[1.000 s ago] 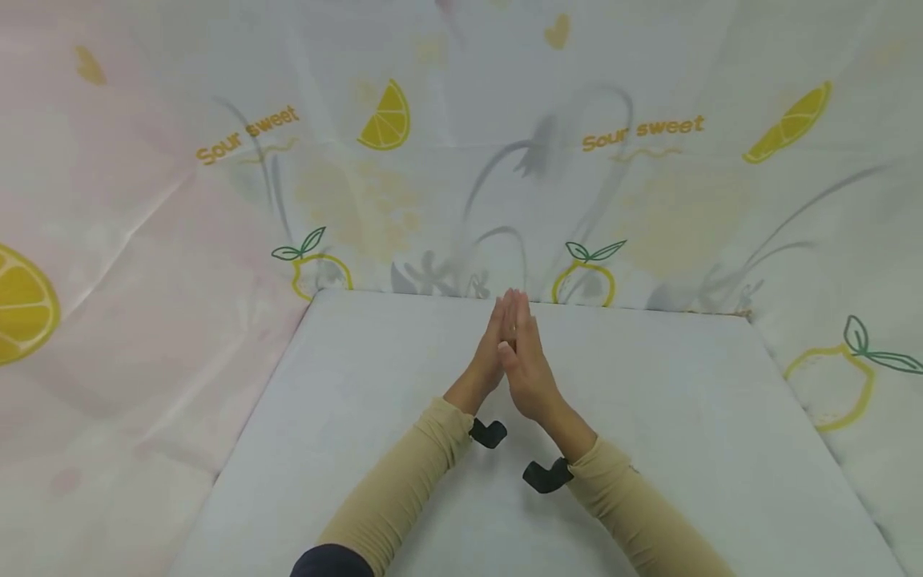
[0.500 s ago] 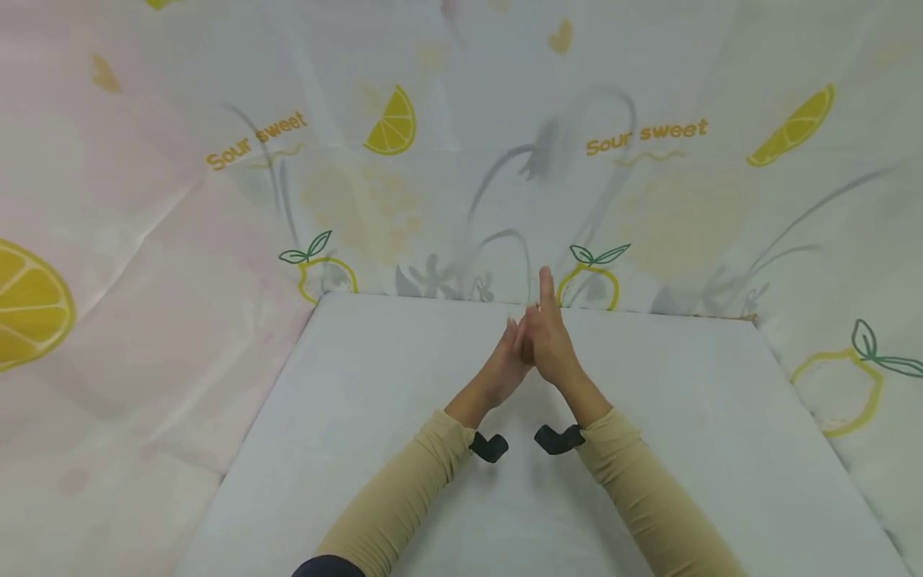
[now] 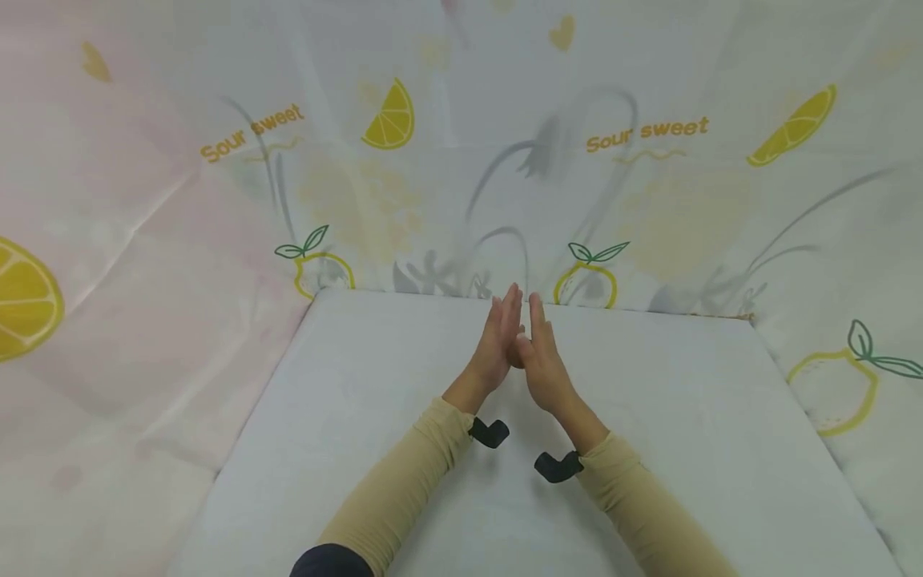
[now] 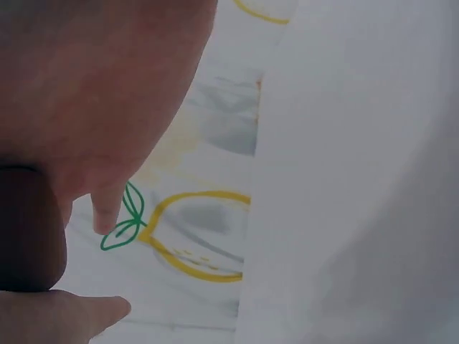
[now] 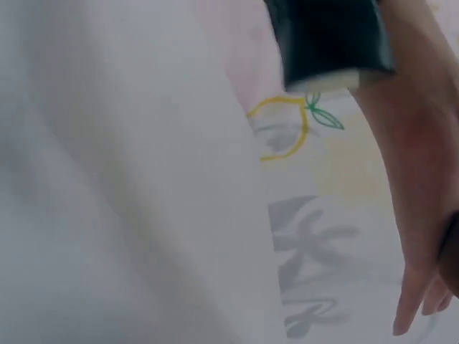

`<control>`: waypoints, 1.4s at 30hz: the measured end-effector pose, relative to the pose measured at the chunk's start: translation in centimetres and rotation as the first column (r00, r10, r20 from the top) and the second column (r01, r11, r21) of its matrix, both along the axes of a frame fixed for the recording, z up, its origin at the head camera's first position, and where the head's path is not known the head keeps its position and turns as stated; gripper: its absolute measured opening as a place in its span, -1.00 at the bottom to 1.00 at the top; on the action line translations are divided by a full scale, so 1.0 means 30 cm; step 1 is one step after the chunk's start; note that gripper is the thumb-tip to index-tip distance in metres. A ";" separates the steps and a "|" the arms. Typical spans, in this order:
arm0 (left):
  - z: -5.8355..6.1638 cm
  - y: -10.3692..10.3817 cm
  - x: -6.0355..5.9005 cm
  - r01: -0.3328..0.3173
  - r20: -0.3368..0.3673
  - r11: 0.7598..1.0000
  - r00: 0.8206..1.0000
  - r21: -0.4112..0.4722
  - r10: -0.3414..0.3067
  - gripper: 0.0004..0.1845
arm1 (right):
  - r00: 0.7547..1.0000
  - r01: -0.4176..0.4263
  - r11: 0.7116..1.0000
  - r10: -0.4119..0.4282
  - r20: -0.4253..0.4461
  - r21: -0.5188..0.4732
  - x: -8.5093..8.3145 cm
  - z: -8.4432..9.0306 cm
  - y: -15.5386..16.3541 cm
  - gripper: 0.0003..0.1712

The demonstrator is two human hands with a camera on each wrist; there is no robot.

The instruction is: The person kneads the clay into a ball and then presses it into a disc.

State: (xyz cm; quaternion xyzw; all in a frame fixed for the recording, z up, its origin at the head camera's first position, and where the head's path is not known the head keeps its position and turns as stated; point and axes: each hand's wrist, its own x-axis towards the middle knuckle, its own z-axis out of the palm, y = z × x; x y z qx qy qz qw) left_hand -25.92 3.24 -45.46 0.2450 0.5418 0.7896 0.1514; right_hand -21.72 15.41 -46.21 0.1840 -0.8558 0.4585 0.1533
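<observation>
Two hands, left hand [image 3: 497, 349], right hand [image 3: 544, 365], flat, empty grip; curtain [image 3: 649, 132] ("Sour sweet").

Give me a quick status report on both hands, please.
Left hand and right hand open, fingers straight, palms facing, touching near the thumbs. Holding nothing, above the plain white table. Nothing in the way.

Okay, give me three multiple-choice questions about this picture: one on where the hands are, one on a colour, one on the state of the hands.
1. Where are the hands?
A. over the far middle of the table
B. at its near left corner
C. off the table

2. What colour are the sleeves?
A. red
B. tan
C. green

3. How are the fingers?
A. clenched fists
B. wrapped round a cup
C. straight, palms facing

Answers:
1 A: left hand and right hand sit near the table's far edge.
2 B: the sleeves are tan.
3 C: fingers extend, nothing held.
</observation>
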 end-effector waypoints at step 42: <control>0.008 -0.006 -0.010 -0.073 -0.016 0.997 0.997 -0.035 0.072 -0.07 | 0.998 -0.012 1.000 0.011 -0.064 -0.009 -0.004 -0.031 -0.020 -0.24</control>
